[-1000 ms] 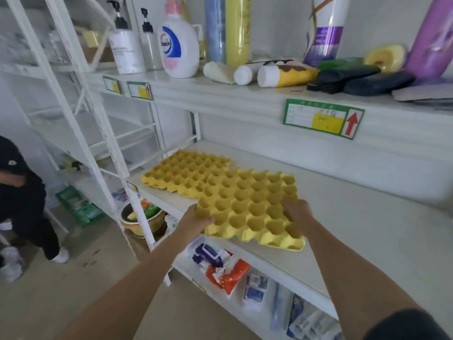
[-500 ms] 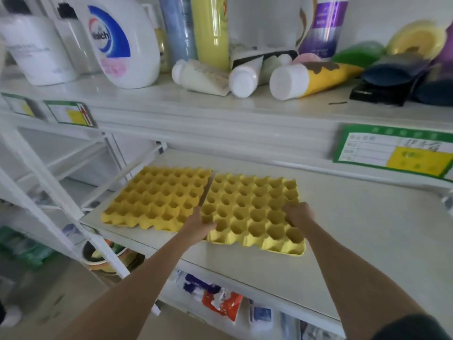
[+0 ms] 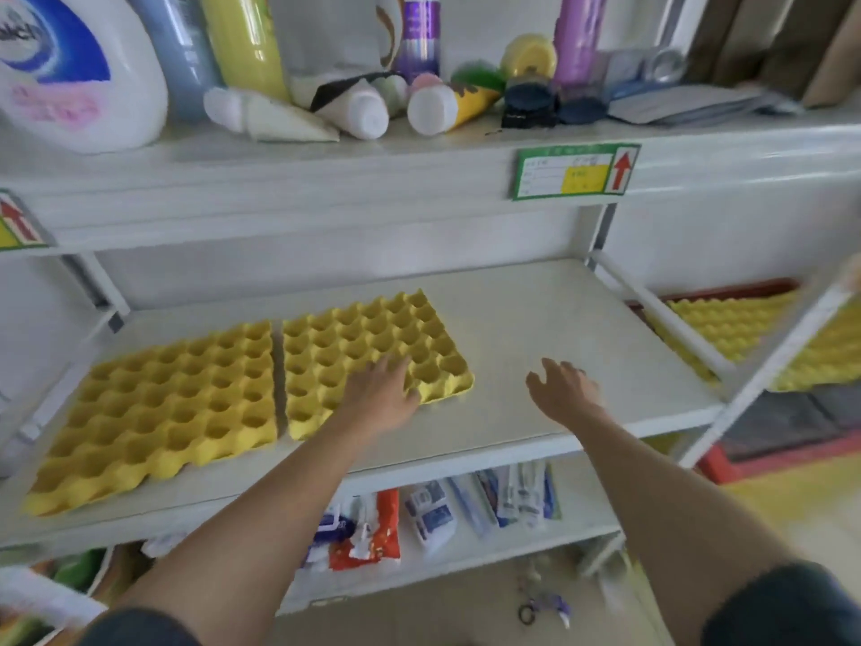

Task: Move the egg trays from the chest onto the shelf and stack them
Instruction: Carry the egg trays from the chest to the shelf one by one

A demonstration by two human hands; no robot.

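Observation:
Two yellow egg trays lie flat side by side on the white middle shelf. The left tray sits near the shelf's left end. The right tray lies beside it with a narrow gap between them. My left hand rests flat on the right tray's front right part, fingers spread, gripping nothing. My right hand hovers open over bare shelf to the right of that tray, holding nothing. More yellow egg trays lie in a red-rimmed chest at the far right, beyond the shelf's frame.
The upper shelf carries a white detergent bottle, tubes and spray cans right above. A green shelf label hangs on its edge. Packets fill the lower shelf. A slanted white frame bar crosses at the right.
The right tray was set down on the shelf beside the left one. My right hand let go and moved right off the tray; my left hand now lies flat on it. The view swung right.

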